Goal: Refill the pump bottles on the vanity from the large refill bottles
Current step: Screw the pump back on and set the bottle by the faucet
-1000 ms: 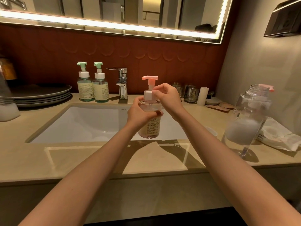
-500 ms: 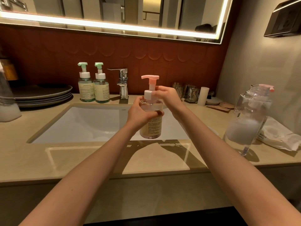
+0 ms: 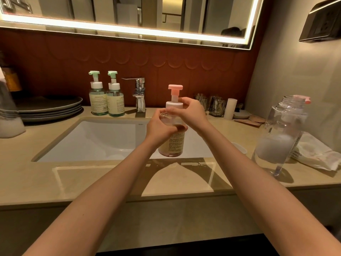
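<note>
I hold a clear pump bottle (image 3: 172, 143) with a pink pump head (image 3: 175, 89) upright above the sink's front right part. My left hand (image 3: 160, 126) wraps the bottle's body. My right hand (image 3: 191, 111) grips its white collar just under the pump stem. Two green-topped pump bottles (image 3: 106, 100) stand side by side at the back, left of the tap. A large clear refill bottle (image 3: 278, 133), partly full of milky liquid and with its cap off, stands on the counter at the right.
The white sink (image 3: 96, 139) is sunk into the beige vanity (image 3: 92, 180). A chrome tap (image 3: 139, 95) rises behind it. Stacked grey plates (image 3: 49, 108) lie far left, another container (image 3: 9, 115) at the left edge. Glass tumblers (image 3: 212, 105), a white cylinder (image 3: 230, 109) and a crumpled packet (image 3: 317, 152) sit at the right.
The pink pump head has turned from pointing left to facing almost straight at me as my right hand twisted the collar. The bottle stays in the same place.
</note>
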{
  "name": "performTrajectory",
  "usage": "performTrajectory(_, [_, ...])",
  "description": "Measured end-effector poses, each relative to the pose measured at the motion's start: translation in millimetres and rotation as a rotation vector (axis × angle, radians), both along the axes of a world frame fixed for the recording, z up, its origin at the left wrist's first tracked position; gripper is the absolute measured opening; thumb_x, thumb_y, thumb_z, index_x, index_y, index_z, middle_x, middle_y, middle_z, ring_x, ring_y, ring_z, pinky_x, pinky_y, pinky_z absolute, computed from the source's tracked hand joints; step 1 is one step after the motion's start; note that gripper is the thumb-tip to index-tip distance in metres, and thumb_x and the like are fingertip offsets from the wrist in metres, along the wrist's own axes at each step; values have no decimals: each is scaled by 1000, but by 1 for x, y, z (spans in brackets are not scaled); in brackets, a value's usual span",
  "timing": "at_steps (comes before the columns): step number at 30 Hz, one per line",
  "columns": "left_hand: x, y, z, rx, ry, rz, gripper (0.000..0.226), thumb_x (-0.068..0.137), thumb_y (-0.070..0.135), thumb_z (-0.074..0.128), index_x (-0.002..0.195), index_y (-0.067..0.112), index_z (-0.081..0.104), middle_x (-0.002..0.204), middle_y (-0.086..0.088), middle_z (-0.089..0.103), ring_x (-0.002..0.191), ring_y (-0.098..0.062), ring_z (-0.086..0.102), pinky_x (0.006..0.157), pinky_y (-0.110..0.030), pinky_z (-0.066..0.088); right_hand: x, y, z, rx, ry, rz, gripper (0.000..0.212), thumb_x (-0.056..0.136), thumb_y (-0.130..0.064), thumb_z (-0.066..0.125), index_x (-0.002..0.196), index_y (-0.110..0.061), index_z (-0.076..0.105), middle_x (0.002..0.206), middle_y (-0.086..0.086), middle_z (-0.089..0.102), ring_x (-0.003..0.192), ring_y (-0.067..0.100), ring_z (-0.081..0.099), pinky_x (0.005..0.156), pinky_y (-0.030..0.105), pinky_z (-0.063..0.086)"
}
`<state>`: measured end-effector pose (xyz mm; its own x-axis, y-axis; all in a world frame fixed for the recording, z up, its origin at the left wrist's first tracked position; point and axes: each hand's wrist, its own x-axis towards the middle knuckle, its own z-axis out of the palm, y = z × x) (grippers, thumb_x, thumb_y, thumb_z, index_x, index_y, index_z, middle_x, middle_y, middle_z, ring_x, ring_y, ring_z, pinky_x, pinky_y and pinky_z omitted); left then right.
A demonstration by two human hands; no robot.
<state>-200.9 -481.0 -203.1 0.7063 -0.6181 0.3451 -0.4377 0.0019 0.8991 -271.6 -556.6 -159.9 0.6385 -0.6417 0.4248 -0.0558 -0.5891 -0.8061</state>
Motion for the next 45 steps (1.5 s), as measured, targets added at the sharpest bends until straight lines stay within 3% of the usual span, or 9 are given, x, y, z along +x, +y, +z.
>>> performTrajectory(4, [-3, 0, -1, 24, -22, -43, 69, 70, 20, 81, 126, 21, 41, 132, -5, 50, 120, -23, 47, 91, -34, 40, 6, 0, -4, -101, 106, -173, 67, 70, -44, 76, 120, -14, 45, 112, -1, 54, 101, 17, 53, 86, 37, 50])
performTrajectory(11, [-3, 3, 2, 17, 24, -142, 68, 72, 24, 79, 128, 22, 40, 124, 0, 51, 110, -15, 47, 88, -32, 39, -5, -2, 1, 200, -13, 163, 37, 85, -21, 63, 119, -9, 54, 102, 2, 60, 96, 17, 58, 78, 27, 47])
performTrajectory(18, [-12, -10, -5, -2, -189, 112, 74, 65, 24, 84, 125, 15, 40, 125, -8, 52, 112, -23, 50, 89, -32, 43, 3, 1, -8, -185, 65, -346, 60, 69, -53, 71, 117, -17, 58, 112, -2, 64, 102, 17, 58, 86, 38, 50])
performTrajectory(23, [-3, -3, 2, 15, -26, 3, 71, 70, 27, 81, 126, 17, 39, 129, -6, 51, 107, -16, 46, 89, -32, 40, -1, -4, -2, 189, 37, 86, 60, 85, -30, 63, 138, -10, 41, 132, 7, 52, 114, 20, 52, 89, 31, 43])
performTrajectory(29, [-5, -6, -2, 55, -156, 85, 71, 67, 26, 83, 123, 16, 39, 126, -7, 50, 113, -22, 48, 83, -29, 38, 4, 0, -7, -117, 46, -285, 62, 69, -51, 74, 117, -15, 60, 114, 0, 64, 99, 15, 59, 85, 36, 52])
performTrajectory(32, [-1, -3, 0, 48, -96, 31, 70, 68, 25, 82, 121, 18, 39, 119, -2, 50, 108, -18, 47, 84, -29, 37, 5, 0, -7, 98, 44, -92, 70, 74, -46, 72, 129, -14, 44, 124, 2, 53, 109, 18, 52, 87, 34, 47])
performTrajectory(38, [-2, 3, 3, 54, -1, -99, 67, 71, 28, 80, 122, 18, 38, 111, 3, 48, 103, -15, 47, 84, -30, 39, -5, -7, -8, 271, -49, 163, 25, 85, -22, 62, 107, -10, 65, 97, -1, 65, 97, 17, 59, 79, 27, 47])
performTrajectory(43, [-3, -6, -2, 47, -104, 57, 71, 65, 26, 84, 119, 16, 39, 123, -7, 50, 110, -21, 48, 85, -32, 40, 3, -2, -11, -6, -28, -163, 58, 70, -42, 77, 115, -11, 59, 100, -4, 58, 92, 12, 56, 79, 29, 51])
performTrajectory(45, [-3, -7, 0, 42, -106, 47, 71, 65, 25, 84, 119, 16, 39, 122, -6, 50, 111, -21, 47, 86, -32, 40, 5, -2, -10, 64, -14, -101, 65, 71, -41, 76, 122, -12, 49, 107, -3, 52, 97, 13, 53, 80, 29, 48])
